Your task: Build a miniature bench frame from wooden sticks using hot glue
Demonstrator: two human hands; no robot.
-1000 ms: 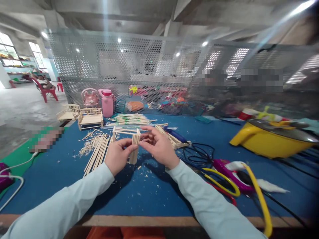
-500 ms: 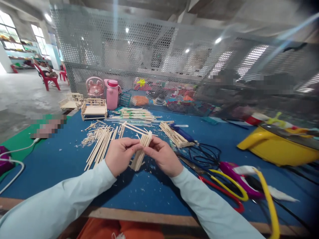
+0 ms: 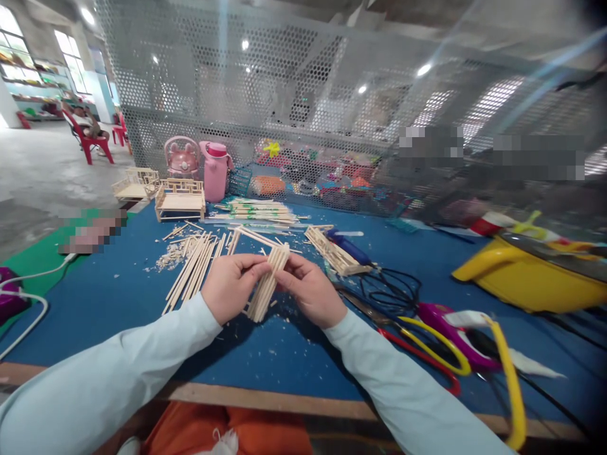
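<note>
My left hand [image 3: 236,284] and my right hand [image 3: 313,289] pinch a small panel of wooden sticks [image 3: 263,294] between them, near its upper end. The panel's sticks lie side by side, and it slants down toward me above the blue table [image 3: 265,360]. Behind it a thin stick frame [image 3: 253,236] shows; whether the two are joined I cannot tell. Left of my left hand lies a fan of loose sticks [image 3: 194,272], with a heap of broken bits [image 3: 175,251] beside it. Fingertips on the panel's far side are hidden.
Two miniature stick beds [image 3: 180,202] stand at the back left, near a pink bottle [image 3: 215,174]. Bundled sticks [image 3: 260,210] lie behind my hands. To the right are a blue glue gun [image 3: 351,248], scissors [image 3: 439,346] and a yellow pan [image 3: 531,278]. A perforated metal screen [image 3: 294,95] rises behind.
The camera view has shifted slightly. Both hands keep their grip on the stick panel, which appears turned a little, with its upper end showing more clearly between the fingers.
</note>
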